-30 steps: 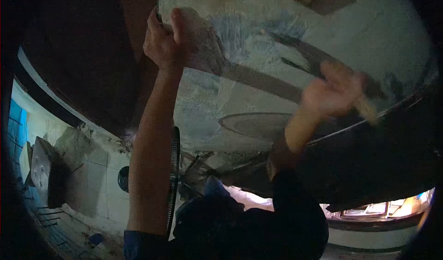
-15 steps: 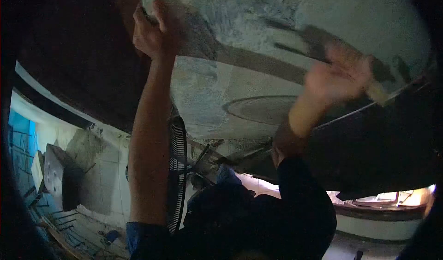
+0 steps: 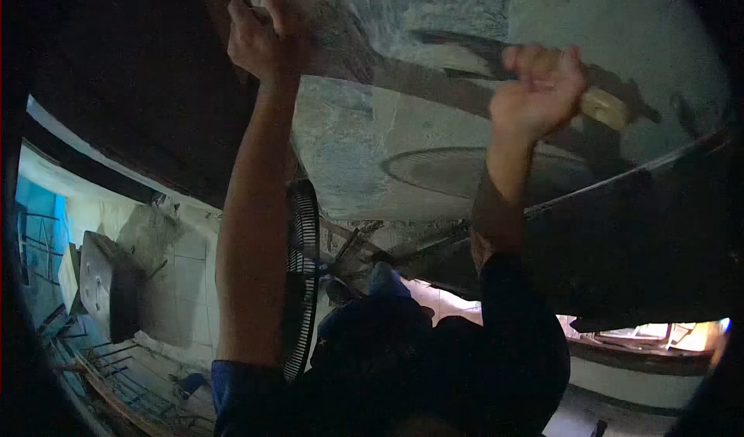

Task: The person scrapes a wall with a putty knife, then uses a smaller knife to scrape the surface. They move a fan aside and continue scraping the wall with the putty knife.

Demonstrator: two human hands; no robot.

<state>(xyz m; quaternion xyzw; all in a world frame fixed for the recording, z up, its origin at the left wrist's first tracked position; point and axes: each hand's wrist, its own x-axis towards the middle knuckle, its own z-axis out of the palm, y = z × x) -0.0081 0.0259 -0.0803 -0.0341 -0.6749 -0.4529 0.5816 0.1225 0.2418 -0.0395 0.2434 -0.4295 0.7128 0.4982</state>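
A large pale board [image 3: 434, 127] with a rough, whitish-blue smeared surface spreads across the upper middle. My left hand [image 3: 263, 42] is at its upper left edge, with the fingers curled and the thumb on the board side. My right hand [image 3: 539, 88] is wrapped around the pale handle [image 3: 606, 109] of a knife-like tool. Its long dark blade [image 3: 457, 42] points left over the board, slightly blurred. Shadows of hand and tool fall on the board, so the blade's exact outline and whether it touches are hard to tell.
A round fan cage [image 3: 306, 274] stands beside my left forearm. Dark panels flank the board. A dark cushioned seat [image 3: 105, 286] and metal bars [image 3: 116, 367] are at lower left. Bright light comes from an opening [image 3: 659, 335] at lower right.
My right hand has moved slightly left and up with the tool, and its blade has shifted left. My left hand stays at the board's edge. The view has tilted a little.
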